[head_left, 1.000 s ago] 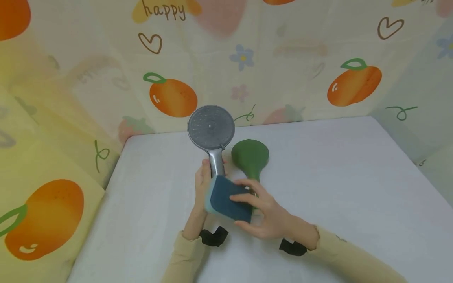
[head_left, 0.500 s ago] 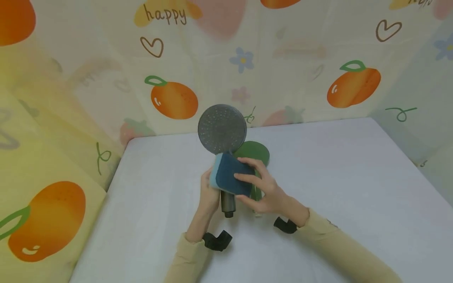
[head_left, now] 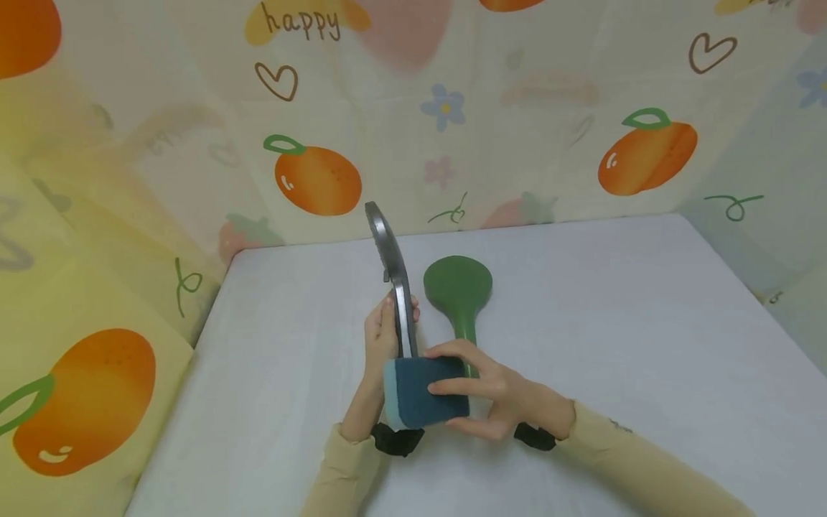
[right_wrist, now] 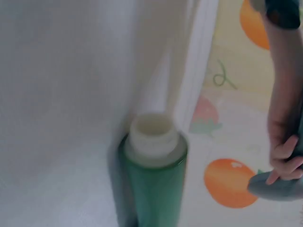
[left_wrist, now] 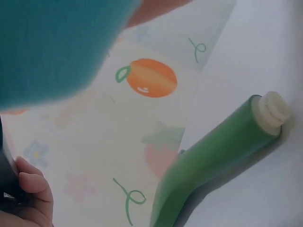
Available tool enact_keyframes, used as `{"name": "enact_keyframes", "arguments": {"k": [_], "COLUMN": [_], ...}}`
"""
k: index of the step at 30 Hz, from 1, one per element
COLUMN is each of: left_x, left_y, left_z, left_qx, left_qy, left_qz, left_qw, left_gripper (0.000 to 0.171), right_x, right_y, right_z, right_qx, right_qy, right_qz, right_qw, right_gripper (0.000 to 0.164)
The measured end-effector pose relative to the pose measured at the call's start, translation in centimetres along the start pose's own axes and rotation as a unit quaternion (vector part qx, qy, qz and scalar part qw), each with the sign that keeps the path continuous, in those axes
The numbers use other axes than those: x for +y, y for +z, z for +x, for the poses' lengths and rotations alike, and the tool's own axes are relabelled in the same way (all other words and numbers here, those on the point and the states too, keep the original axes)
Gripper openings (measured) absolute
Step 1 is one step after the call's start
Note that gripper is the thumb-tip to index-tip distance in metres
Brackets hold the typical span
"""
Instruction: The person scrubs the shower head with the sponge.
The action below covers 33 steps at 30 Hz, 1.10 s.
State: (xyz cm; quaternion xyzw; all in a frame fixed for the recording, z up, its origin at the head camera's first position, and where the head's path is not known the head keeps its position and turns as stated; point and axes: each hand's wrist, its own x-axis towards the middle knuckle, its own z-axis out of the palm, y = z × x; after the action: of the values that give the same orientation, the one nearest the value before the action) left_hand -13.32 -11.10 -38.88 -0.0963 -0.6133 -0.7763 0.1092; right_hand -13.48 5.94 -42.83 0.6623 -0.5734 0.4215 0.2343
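Observation:
My left hand [head_left: 380, 336] grips the handle of a grey shower head [head_left: 388, 248], which stands nearly edge-on with its head upward. My right hand [head_left: 500, 395] holds a two-tone blue sponge [head_left: 423, 402], thumb below and fingers spread over its dark face. The sponge overlaps the lower handle in the head view and hides its end. Large in the left wrist view, the sponge [left_wrist: 52, 47] fills the upper left corner, with fingers of the left hand [left_wrist: 37, 194] below. A green shower head [head_left: 457, 283] lies face down on the table behind the right hand; its pale threaded end [right_wrist: 154, 135] shows in the right wrist view.
The white table [head_left: 614, 309] carries the green shower head near its middle. A fruit-patterned cloth [head_left: 543, 108] hangs behind the table and along its sides. Black straps [head_left: 397, 439] sit at both wrists.
The grey shower head has turned from face-on to edge-on in my left hand. My right hand has moved the sponge up along the handle, then back down toward its lower end.

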Motion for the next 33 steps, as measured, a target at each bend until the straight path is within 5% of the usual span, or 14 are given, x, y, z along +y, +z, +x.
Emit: {"name": "enact_keyframes", "arguments": {"k": [6,10,15,20,27,30,33], "left_x": [-2.1,-3.4,-3.4,-3.3,-2.1,-1.4,-1.0], "left_y": [-0.4,-0.7,-0.8,-1.3,-1.0,-0.7,-0.3], "left_z": [-0.2,-0.1,0.0,0.2,0.4,0.2,-0.2], "left_qx": [-0.026,-0.017,-0.008,-0.015,-0.023,-0.03,-0.073], "left_qy": [0.052,0.063,0.055,0.06,0.018,0.025,0.038], "left_qz": [0.002,0.063,0.097,0.089,0.051,0.05,0.027], "left_qw": [0.9983,0.9959,0.9937,0.9941,0.9983,0.998,0.9963], "left_gripper": [0.038,0.039,0.039,0.037,0.044,0.04,0.036], "right_x": [1.9,2.8,2.8,1.7,0.0,0.1,0.9], "right_y": [-0.3,-0.7,-1.1,-1.4,-1.6,-1.4,-1.2], "right_z": [0.5,1.2,1.8,1.6,0.4,-0.1,-0.3], "right_qx": [0.079,0.132,0.129,0.054,-0.048,-0.049,-0.002], "right_qy": [0.094,0.154,0.177,0.153,0.027,0.004,0.02], "right_qz": [-0.07,-0.112,-0.117,-0.075,0.007,0.012,-0.009], "right_qw": [0.99,0.973,0.969,0.984,0.998,0.999,1.0], "right_gripper": [0.041,0.042,0.042,0.042,0.04,0.04,0.04]}}
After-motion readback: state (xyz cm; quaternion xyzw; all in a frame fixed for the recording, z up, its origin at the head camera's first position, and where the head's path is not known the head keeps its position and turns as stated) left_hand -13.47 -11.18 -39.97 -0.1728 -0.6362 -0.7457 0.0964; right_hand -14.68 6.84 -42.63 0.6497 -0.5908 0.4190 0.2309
